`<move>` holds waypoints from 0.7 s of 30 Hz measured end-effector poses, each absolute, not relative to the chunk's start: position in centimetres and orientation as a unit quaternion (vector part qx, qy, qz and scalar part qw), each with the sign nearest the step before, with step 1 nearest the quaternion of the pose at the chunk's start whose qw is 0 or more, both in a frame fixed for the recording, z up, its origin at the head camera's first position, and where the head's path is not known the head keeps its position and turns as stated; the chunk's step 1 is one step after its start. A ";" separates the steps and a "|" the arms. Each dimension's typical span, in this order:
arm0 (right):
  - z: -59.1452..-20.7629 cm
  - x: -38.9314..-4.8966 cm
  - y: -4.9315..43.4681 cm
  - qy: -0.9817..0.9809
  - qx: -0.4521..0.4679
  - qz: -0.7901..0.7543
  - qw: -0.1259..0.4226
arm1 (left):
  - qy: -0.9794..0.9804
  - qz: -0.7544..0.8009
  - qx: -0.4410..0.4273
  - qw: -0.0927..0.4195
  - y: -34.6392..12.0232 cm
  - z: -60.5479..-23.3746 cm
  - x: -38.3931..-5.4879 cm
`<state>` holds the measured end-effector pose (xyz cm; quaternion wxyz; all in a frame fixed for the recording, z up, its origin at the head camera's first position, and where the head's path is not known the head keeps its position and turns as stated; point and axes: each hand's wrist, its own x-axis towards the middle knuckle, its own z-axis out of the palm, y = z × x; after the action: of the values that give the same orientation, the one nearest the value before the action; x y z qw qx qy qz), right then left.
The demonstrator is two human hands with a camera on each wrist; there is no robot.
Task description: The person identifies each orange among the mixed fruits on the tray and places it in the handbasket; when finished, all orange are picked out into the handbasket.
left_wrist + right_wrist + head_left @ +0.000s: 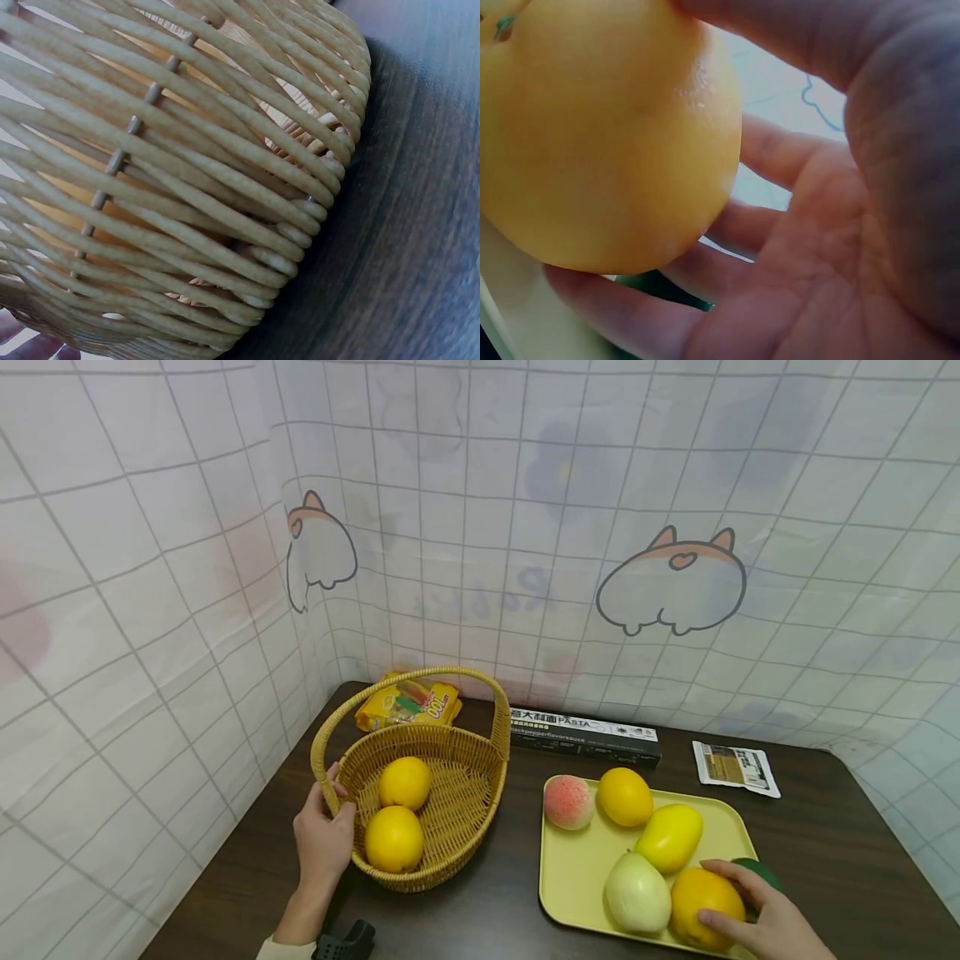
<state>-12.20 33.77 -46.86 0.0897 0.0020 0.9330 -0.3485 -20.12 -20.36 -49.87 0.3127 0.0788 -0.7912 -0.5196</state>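
Orange (692,906) on the tray's (573,881) near right, clamped between the right hand's (776,917) thumb and fingers, seems light, firm and smooth, best held round its sides, while the left hand (324,833) grips the basket's (462,806) handle at left.

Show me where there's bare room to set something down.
Bare tabletop lies between the basket and the tray. Basket floor is free right of its two yellow fruits. The tray's left strip is bare, nearer than the pink fruit. Its near right is crowded: the right hand grips an orange fruit there.
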 end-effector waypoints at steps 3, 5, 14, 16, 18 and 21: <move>-47.1 -12.2 34.0 0.930 -0.031 -0.352 0.105 | -0.791 -0.519 0.079 0.313 -20.4 -49.9 -20.1; -47.2 -12.3 34.1 0.927 -0.044 -0.354 0.118 | -0.791 -0.519 0.079 0.314 -20.4 -49.8 -20.1; -47.1 -12.6 34.0 0.925 -0.026 -0.346 0.154 | -0.790 -0.521 0.079 0.313 -20.4 -49.8 -20.1; -47.1 -12.6 34.0 0.925 -0.009 -0.346 0.156 | -0.790 -0.522 0.078 0.312 -20.3 -49.8 -20.0; -47.0 -12.6 34.0 0.924 0.006 -0.347 0.159 | -0.790 -0.523 0.076 0.311 -20.3 -49.7 -20.0; -46.8 -12.6 34.2 0.921 0.021 -0.353 0.162 | -0.789 -0.524 0.073 0.312 -20.3 -49.6 -19.9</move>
<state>-12.61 34.21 -46.82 0.1624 0.0210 0.9211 -0.3532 -19.93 -20.32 -49.61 0.3116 0.0727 -0.7895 -0.5237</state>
